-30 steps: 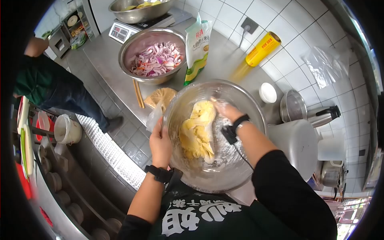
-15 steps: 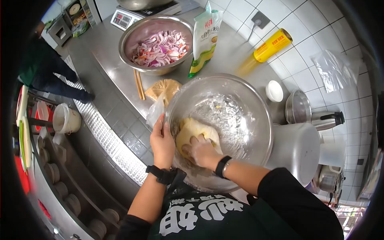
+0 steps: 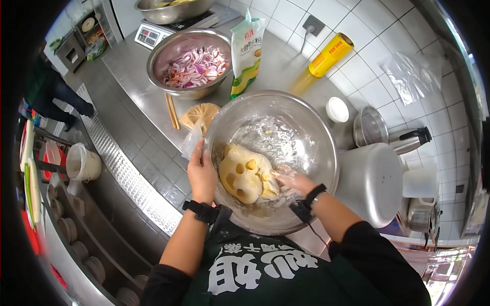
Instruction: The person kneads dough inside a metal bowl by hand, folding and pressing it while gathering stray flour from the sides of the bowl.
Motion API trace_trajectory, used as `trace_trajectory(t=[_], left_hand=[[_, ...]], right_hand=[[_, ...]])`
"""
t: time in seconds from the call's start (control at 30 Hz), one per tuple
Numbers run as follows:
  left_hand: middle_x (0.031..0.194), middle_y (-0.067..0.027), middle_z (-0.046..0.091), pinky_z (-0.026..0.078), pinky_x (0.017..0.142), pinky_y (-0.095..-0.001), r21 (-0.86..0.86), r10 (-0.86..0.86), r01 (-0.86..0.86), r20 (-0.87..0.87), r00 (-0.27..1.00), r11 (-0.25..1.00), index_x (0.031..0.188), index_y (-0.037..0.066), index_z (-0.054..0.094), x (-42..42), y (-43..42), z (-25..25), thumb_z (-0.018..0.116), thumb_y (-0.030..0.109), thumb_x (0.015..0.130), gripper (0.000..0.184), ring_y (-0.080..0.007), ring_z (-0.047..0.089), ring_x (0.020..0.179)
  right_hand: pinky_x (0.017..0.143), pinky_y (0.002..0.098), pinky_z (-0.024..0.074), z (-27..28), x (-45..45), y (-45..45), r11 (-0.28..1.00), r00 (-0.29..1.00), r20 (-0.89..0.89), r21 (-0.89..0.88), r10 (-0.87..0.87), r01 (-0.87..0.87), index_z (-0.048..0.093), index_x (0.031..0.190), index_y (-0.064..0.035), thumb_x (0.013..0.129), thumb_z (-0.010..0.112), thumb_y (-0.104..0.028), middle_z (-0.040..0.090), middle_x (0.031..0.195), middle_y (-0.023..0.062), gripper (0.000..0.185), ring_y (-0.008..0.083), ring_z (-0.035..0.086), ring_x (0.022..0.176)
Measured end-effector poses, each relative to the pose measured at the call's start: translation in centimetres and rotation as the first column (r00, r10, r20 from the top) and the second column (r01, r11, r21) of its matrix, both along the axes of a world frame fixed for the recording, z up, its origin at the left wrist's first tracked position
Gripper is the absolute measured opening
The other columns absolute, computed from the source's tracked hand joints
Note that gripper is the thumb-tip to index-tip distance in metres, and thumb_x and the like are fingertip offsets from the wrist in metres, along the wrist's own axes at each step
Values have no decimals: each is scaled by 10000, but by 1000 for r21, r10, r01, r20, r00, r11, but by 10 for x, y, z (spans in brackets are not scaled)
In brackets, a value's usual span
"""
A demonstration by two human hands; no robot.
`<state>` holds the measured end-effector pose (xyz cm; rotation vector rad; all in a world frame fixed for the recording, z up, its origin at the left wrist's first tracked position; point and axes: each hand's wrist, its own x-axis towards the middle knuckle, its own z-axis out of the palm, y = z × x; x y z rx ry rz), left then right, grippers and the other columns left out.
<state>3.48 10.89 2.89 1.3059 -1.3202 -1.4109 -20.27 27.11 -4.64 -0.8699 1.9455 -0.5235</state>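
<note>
A large steel bowl [image 3: 306, 130] dusted with white flour stands at the front of the counter. Inside, toward its left side, lies a lump of yellow dough [image 3: 247, 173] with several finger dents in its top. My left hand [image 3: 202, 173] grips the bowl's left rim, thumb and fingers on either side of it. At the dough's right edge is my right hand [image 3: 292, 181], floury, its fingers touching the dough and slightly apart. Black straps are around both wrists.
Behind the bowl are sliced onions in a steel bowl [image 3: 190, 93], a green-white bag [image 3: 247, 56], chopsticks [image 3: 172, 110] and a brown packet [image 3: 200, 115]. Right are a yellow roll [image 3: 331, 54], white bowl [image 3: 337, 109] and large pot [image 3: 370, 183]. A person [image 3: 53, 92] is at far left.
My right hand has lifted off the dough's top and moved right to its edge, leaving dents. My left hand still holds the rim. The other person has moved farther away.
</note>
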Motion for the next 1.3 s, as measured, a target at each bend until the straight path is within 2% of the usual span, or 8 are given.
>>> trace_trajectory(t=[0.13, 0.23, 0.3, 0.37, 0.7, 0.83, 1.1, 1.3], left_hand=[[1237, -149, 558, 387, 955, -272, -3, -44, 44, 63, 997, 999, 1277, -52, 475, 1, 0, 3, 474, 100, 939, 370, -181, 527, 1119], [1227, -167, 565, 388, 959, -279, 33, -21, 19, 64, 998, 999, 1262, -56, 485, -2, 4, 6, 473, 88, 934, 359, -197, 533, 1124], [1192, -194, 586, 402, 945, -290, -4, 9, -8, 90, 996, 1000, 1234, -57, 510, -9, 6, 11, 474, 67, 924, 336, -217, 553, 1112], [1194, -200, 582, 401, 948, -296, 20, 7, -8, 32, 999, 1000, 1235, -59, 507, -11, 4, 5, 471, 67, 925, 337, -223, 550, 1117], [1243, -196, 549, 386, 973, -297, 13, -41, 40, 76, 996, 999, 1257, -70, 482, -6, 4, 4, 470, 72, 928, 359, -224, 524, 1151], [1225, -207, 563, 396, 963, -303, 46, -21, 22, -15, 1000, 999, 1240, -59, 505, -6, 0, -3, 477, 74, 921, 347, -241, 539, 1140], [1206, -196, 578, 404, 952, -302, -25, -1, 3, 80, 997, 1000, 1231, -57, 514, -10, 3, 1, 475, 71, 917, 340, -243, 554, 1121], [1176, -179, 596, 418, 923, -291, 24, 34, -35, 29, 999, 999, 1224, -47, 523, -10, 3, 2, 485, 59, 912, 333, -210, 570, 1075]], right_hand=[[896, 362, 457, 57, 67, -50, 966, 945, 200, 65, -259, 251, 353, 1300, -36, 812, 666, -395, 600, 1077, 175, 682, 259, 574, 991], [729, 405, 511, 73, 89, -57, 935, 961, -269, -319, 67, -155, 368, 1263, -41, 798, 659, -442, 613, 1002, 179, 680, 304, 627, 827], [671, 433, 511, 107, 120, -69, 905, 751, -516, 136, 412, -403, 407, 1263, -106, 817, 598, -418, 607, 930, 201, 577, 373, 614, 807], [662, 436, 507, 83, 132, -77, 877, 705, -544, 139, 455, -459, 417, 1283, -131, 837, 566, -398, 619, 923, 210, 541, 371, 618, 835], [672, 444, 486, 27, 81, -107, 810, 730, -390, 74, 561, -582, 303, 1309, 96, 856, 552, -357, 631, 873, 255, 687, 413, 604, 750], [930, 354, 460, 79, 22, -93, 820, 795, 201, -149, 573, -553, 366, 1332, -11, 896, 547, -298, 472, 1294, 244, 552, 311, 528, 1144], [903, 368, 458, -3, 4, -140, 681, 672, -619, -285, 407, -675, 477, 1253, -99, 914, 517, -316, 547, 1197, 204, 404, 337, 559, 1072], [759, 422, 476, 124, 55, -99, 713, 671, -278, 77, 687, -697, 467, 1147, -69, 830, 595, -405, 597, 984, 218, 479, 382, 598, 877]])
